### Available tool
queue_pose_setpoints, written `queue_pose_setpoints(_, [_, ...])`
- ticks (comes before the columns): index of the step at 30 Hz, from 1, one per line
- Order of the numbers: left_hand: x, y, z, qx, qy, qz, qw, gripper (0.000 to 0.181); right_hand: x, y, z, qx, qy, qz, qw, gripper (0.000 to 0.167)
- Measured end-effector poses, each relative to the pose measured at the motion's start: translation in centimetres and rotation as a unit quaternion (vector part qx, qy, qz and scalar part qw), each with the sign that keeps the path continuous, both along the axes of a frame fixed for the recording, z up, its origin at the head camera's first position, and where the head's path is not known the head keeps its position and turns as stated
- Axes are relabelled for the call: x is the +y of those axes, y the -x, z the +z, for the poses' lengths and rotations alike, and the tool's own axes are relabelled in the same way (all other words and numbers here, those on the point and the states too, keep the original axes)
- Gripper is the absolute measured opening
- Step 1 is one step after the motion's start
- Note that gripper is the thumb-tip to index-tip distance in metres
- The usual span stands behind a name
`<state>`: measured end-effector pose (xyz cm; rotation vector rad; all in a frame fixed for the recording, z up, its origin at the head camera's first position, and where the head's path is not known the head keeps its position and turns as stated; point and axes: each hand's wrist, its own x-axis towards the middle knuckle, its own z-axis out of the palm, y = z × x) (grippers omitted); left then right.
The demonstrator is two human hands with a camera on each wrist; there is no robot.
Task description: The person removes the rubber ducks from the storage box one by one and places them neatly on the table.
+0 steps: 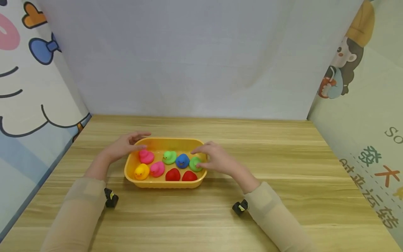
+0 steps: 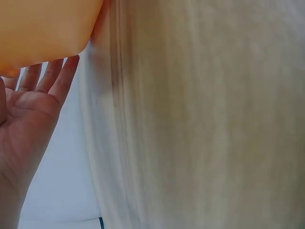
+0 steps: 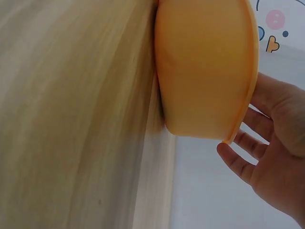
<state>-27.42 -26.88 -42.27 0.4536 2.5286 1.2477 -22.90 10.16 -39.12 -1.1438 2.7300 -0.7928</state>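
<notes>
A yellow basket [image 1: 167, 184] sits on the wooden table, holding pink ducks [image 1: 146, 156], green ducks [image 1: 169, 157], a blue duck [image 1: 182, 161], a yellow duck [image 1: 142, 172] and red pieces [image 1: 172, 175]. My left hand [image 1: 124, 145] is at its back left corner, thumb over the rim and fingers loosely extended beyond it; in the left wrist view the fingers [image 2: 50, 76] pass behind the basket wall [image 2: 43, 28]. At the right end, my right hand [image 1: 217, 159] reaches over the rim, thumb beside a green duck [image 1: 195, 164], fingers spread. The right wrist view shows fingers [image 3: 238, 162] beside the basket's rim [image 3: 252, 71].
The wooden tabletop [image 1: 267, 147] extends around the basket. A pale backdrop [image 1: 189, 63] rises behind the table, with printed panels at the left [image 1: 28, 87] and right [image 1: 362, 122]. A small black device is at each sleeve cuff [image 1: 111, 198].
</notes>
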Motion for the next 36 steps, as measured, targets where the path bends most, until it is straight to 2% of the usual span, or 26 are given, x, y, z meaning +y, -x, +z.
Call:
queue_pose_setpoints(11, [-0.1, 0.0, -0.2, -0.024, 0.004, 0.006, 0.9997, 0.056, -1.3, 0.3, 0.4, -0.009, -0.085, -0.026, 0.9960, 0.029])
queue_pose_setpoints(22, [-1.3, -0.2, -0.6, -0.043, -0.042, 0.013, 0.9981, 0.057, -2.4, 0.3, 1.1, -0.011, -0.151, -0.023, 0.9882, 0.025])
queue_pose_setpoints(29, [-1.5, -0.6, -0.5, -0.035, -0.045, 0.016, 0.9982, 0.057, -2.4, 0.4, 0.8, -0.011, -0.133, -0.018, 0.9909, 0.024])
queue_pose_setpoints(36, [-0.6, -1.1, -0.6, 0.016, -0.014, 0.034, 0.9992, 0.051, -2.0, 0.5, 0.3, 0.007, -0.097, -0.018, 0.9951, 0.025])
